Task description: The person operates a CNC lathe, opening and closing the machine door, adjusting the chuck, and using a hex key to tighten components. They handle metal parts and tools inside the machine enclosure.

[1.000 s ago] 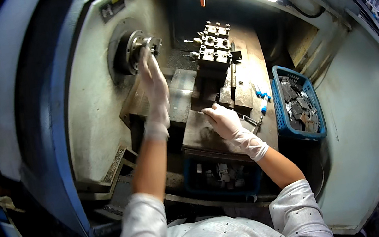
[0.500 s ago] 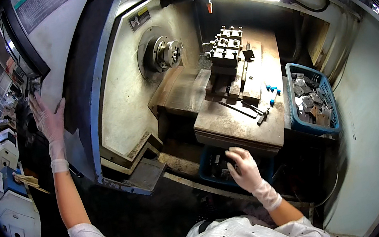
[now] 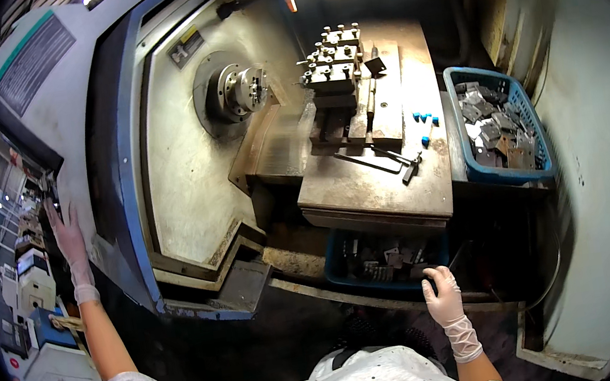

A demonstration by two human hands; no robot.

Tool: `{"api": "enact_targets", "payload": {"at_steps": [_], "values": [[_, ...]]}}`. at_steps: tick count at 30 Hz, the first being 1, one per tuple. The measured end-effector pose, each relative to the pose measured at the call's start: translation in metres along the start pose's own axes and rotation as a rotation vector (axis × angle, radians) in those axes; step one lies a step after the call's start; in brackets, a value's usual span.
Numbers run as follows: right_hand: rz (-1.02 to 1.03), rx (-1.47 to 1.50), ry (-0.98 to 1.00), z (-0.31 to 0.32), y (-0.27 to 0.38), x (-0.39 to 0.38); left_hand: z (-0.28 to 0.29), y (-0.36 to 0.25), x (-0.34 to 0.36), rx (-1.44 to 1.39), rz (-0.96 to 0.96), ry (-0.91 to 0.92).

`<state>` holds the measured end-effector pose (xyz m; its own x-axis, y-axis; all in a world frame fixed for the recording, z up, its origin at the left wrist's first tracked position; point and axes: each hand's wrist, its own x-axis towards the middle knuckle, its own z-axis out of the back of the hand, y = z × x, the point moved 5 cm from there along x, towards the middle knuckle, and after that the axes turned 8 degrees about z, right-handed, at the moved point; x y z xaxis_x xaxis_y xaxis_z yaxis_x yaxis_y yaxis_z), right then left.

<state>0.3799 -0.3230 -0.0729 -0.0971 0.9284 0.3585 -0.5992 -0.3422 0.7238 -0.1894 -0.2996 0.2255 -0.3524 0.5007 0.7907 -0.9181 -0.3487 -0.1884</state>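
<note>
Head view. At far left, left hand (image 3: 71,243) in a thin whitish glove, fingers extended and parted, close under a black slanted panel edge (image 3: 14,131); impossible to tell whether touching. At lower right of centre, right hand (image 3: 446,299) in a matching glove, fingers loosely curled, thumb apart, just beside the near right corner of a blue plastic basket (image 3: 357,281) of grey metal pieces (image 3: 394,257), low in mid-frame. Upper left: grey rectangular plate with a green top band (image 3: 35,63), lined with print too small to read. Right of that: small dark label with a yellow patch (image 3: 186,46), equally illegible, above a round silver metal chuck (image 3: 235,93). Upper centre: steel-bolted tool block (image 3: 332,70). Centre right: dark T-shaped metal tool (image 3: 413,168) near small bright-blue pieces (image 3: 425,140). Right: taller-heaped light-blue basket (image 3: 509,176) of flat metal parts.
</note>
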Motion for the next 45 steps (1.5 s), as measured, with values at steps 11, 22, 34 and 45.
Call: {"api": "enact_targets", "payload": {"at_steps": [11,22,34,45], "values": [[-0.063,-0.298,0.103,-0.063,-0.061,-0.041,0.001,-0.002,0.007,0.119,-0.037,0.011],[0.050,-0.293,-0.082,-0.064,-0.084,-0.022,0.004,0.015,0.012,0.082,0.032,-0.023],[-0.066,-0.257,-0.139,-0.071,-0.100,-0.012,0.005,0.019,0.013,0.229,-0.004,-0.088],[-0.061,-0.358,-0.077,-0.075,-0.098,-0.012,0.002,0.025,0.008,0.168,0.011,-0.090]]}}
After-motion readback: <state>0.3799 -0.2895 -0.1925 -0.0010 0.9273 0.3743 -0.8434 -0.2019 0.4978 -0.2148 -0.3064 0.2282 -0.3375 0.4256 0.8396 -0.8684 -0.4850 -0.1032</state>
